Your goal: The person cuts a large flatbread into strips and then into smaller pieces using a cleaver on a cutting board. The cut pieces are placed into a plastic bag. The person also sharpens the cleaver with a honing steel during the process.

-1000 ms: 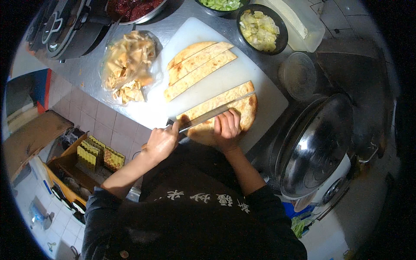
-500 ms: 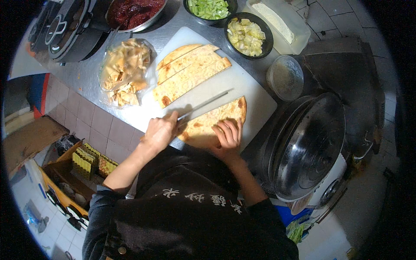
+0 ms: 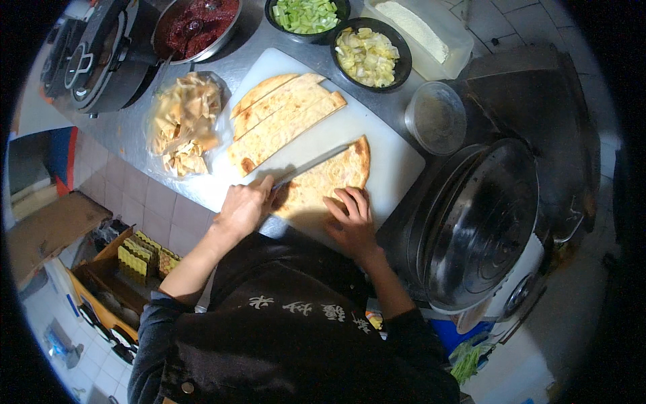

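My left hand point(image 3: 243, 209) is closed around the handle of a knife point(image 3: 315, 162), whose long narrow blade points away to the right. The blade lies along the far edge of a large browned flatbread piece point(image 3: 319, 186) on the white cutting board point(image 3: 387, 155). On the near right part of that piece, the fingers of my right hand point(image 3: 352, 219) rest spread, holding nothing. Farther off on the board lie several cut flatbread strips point(image 3: 286, 128), side by side. Whether the blade has entered the bread I cannot tell.
Left of the board sits a plastic bag of cut flatbread pieces point(image 3: 186, 121). Beyond stand a bowl of red paste point(image 3: 232, 17), chopped greens point(image 3: 306, 15), chopped cabbage point(image 3: 372, 57) and a tub of white powder point(image 3: 457, 50). A big dark pan point(image 3: 481, 229) stands at the right.
The knife blade has come from the bare board onto the flatbread's far edge. My right hand still rests on the bread. The whole view has shifted slightly.
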Demonstrator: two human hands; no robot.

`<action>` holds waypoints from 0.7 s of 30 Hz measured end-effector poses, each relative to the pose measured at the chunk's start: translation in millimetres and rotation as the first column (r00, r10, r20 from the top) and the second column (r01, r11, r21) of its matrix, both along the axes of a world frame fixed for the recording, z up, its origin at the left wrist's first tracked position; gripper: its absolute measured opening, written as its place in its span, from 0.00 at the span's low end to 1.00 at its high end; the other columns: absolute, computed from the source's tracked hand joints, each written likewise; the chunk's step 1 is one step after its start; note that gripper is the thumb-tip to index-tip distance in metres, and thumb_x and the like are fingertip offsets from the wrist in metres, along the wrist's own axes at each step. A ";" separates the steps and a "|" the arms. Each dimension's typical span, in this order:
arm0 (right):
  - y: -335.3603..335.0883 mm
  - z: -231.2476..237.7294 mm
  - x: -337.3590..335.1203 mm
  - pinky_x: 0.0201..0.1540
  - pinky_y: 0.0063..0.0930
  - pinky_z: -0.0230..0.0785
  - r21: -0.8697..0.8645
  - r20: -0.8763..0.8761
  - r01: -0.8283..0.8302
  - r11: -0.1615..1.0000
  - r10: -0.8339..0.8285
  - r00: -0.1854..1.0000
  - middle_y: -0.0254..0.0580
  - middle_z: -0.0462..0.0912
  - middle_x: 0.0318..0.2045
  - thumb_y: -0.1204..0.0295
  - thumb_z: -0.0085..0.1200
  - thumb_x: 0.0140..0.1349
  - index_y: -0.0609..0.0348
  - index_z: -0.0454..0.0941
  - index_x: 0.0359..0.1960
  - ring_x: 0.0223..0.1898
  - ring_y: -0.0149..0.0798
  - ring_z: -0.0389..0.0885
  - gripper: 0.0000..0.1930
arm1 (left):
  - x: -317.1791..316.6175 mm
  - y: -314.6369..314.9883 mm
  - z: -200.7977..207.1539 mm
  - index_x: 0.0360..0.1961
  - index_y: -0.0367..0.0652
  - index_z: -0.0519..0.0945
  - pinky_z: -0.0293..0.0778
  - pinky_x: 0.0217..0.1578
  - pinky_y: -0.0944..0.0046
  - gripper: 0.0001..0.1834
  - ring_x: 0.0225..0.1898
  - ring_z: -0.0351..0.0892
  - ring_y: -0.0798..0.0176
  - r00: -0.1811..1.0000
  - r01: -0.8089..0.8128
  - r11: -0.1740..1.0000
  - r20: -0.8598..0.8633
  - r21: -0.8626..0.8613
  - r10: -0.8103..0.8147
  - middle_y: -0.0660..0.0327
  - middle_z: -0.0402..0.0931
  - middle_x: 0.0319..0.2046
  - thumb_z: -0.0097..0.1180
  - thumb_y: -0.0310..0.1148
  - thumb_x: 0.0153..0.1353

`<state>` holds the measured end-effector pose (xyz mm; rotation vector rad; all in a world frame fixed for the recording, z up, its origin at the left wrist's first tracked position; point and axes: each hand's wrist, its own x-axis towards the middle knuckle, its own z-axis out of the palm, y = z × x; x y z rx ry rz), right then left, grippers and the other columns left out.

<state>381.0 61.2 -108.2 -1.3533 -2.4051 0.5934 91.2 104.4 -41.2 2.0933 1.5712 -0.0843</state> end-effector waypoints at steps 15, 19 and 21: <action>82.2 11.5 -16.6 0.62 0.42 0.70 0.118 -0.234 0.246 0.962 -0.214 0.948 0.50 0.80 0.50 0.73 0.61 0.64 0.68 0.81 0.45 0.58 0.53 0.74 0.12 | 22.5 4.3 29.6 0.52 0.35 0.76 0.81 0.34 0.48 0.23 0.31 0.84 0.41 0.995 -0.084 0.991 0.060 0.104 0.078 0.44 0.81 0.34 0.52 0.16 0.52; 92.9 -24.2 -9.0 0.61 0.47 0.69 0.218 -0.182 0.271 0.938 -0.234 0.955 0.55 0.80 0.50 0.77 0.61 0.60 0.68 0.81 0.47 0.57 0.59 0.75 0.13 | 47.5 10.2 26.4 0.53 0.32 0.76 0.79 0.22 0.54 0.26 0.25 0.83 0.49 0.998 0.045 0.987 0.028 0.151 -0.050 0.48 0.79 0.28 0.51 0.14 0.49; 93.3 -31.8 -7.2 0.61 0.48 0.69 0.277 -0.182 0.278 0.920 -0.233 0.955 0.54 0.81 0.50 0.77 0.61 0.60 0.68 0.81 0.47 0.55 0.59 0.76 0.13 | 50.7 14.2 18.7 0.53 0.31 0.76 0.78 0.20 0.55 0.26 0.24 0.82 0.51 0.997 0.077 0.992 -0.011 0.103 -0.076 0.49 0.78 0.27 0.51 0.14 0.48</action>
